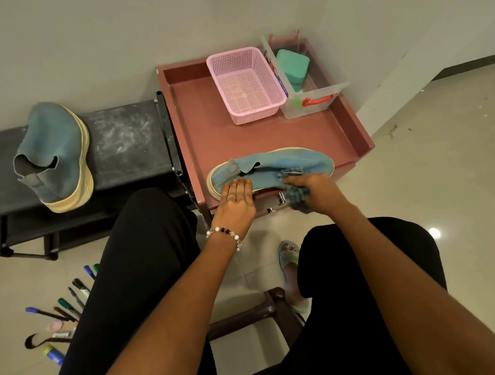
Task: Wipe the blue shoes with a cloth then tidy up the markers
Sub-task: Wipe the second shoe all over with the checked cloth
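Head view: blue shoe [271, 169] lies sideways, toe right.

Indoor light, fairly dim, warm-greenish cast, soft and even. One bright glare spot on the glossy floor [434, 232] at right, so a lamp overhead. Soft shadows only, darkest under the black shelf [119, 142] at left. Strong wide-angle bend: wall [92, 38] lines and shelf edges curve toward the frame edges. Centre sharp enough; slight blur on the cloth [297, 196]. Black trousers [136, 277] lose all detail.
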A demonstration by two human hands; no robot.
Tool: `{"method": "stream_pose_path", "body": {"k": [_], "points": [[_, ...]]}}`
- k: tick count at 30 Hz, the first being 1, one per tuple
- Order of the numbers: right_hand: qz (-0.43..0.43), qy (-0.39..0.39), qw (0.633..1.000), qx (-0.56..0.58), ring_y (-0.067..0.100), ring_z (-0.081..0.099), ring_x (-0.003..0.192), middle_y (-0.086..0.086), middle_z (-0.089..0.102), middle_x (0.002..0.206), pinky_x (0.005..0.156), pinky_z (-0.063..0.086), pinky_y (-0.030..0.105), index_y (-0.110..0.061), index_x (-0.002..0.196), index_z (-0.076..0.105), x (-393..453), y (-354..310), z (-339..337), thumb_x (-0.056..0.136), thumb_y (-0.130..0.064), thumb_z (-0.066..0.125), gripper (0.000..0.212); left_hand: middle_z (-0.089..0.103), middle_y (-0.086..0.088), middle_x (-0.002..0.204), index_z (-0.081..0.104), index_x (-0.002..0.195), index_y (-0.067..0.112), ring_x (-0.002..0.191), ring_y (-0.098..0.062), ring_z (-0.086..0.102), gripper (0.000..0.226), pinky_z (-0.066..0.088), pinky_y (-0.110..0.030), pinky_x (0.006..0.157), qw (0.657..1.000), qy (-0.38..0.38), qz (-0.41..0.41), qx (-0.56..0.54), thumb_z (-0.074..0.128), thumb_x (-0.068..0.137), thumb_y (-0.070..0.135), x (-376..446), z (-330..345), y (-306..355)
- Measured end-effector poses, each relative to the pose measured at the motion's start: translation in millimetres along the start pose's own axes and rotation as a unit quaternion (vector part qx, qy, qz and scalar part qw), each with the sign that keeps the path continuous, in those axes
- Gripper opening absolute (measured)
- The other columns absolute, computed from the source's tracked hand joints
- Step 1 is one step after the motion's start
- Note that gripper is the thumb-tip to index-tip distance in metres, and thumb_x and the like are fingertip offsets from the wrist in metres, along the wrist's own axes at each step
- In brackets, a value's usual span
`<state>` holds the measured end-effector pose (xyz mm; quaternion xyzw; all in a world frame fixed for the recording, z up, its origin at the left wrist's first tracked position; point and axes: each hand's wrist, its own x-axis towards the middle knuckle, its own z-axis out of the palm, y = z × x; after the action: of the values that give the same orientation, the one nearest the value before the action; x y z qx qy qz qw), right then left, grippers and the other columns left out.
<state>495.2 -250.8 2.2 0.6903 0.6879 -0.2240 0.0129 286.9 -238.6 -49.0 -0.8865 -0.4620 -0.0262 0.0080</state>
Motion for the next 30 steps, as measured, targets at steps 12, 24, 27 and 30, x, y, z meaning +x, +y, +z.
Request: {"method": "stream_pose_path", "body": {"k": [12,24,27,30], "points": [[0.04,0.033,0.999,0.0,0.037,0.051,0.11,0.023,0.051,0.12,0.094,0.04,0.033,-0.014,0.13,0.056,13,-27,14,0.08,-0.004,0.056,0.051,0.062,-0.029,0.115,0.059,0.119,-0.012,0.108,-0.042,0.061,0.056,0.047,-0.051,0.097,0.999,-0.036,-0.021,-0.03,0.026,0.076,0.0,-1,-4,6],[-0.06,-0.009,0.992,0.114,0.029,0.054,0.115,0.013,0.062,0.123,0.097,0.04,0.029,-0.02,0.127,0.06,24,-53,10,0.074,0.006,0.053,0.06,0.06,-0.032,0.117,0.057,0.119,-0.014,0.112,-0.044,0.058,0.054,0.045,-0.054,0.097,0.997,-0.066,-0.014,-0.03,0.024,0.078,0.001,-3,-4,7],[-0.063,-0.012,0.988,0.14,0.027,0.056,0.116,0.011,0.064,0.123,0.098,0.044,0.032,-0.019,0.121,0.065,18,-34,3,0.067,0.013,0.05,0.065,0.052,-0.034,0.128,0.046,0.13,-0.015,0.124,-0.044,0.049,0.057,0.039,-0.053,0.105,0.997,-0.064,-0.033,-0.026,0.02,0.081,-0.001,-4,-6,9],[0.011,0.038,0.992,0.116,0.033,0.059,0.11,0.016,0.066,0.118,0.095,0.046,0.035,-0.016,0.119,0.066,14,-14,4,0.068,0.013,0.049,0.062,0.016,-0.029,0.153,0.007,0.147,-0.01,0.144,-0.038,0.014,0.059,0.008,-0.049,0.119,0.994,-0.107,-0.029,-0.013,0.021,0.09,-0.004,-6,-12,2]]}}
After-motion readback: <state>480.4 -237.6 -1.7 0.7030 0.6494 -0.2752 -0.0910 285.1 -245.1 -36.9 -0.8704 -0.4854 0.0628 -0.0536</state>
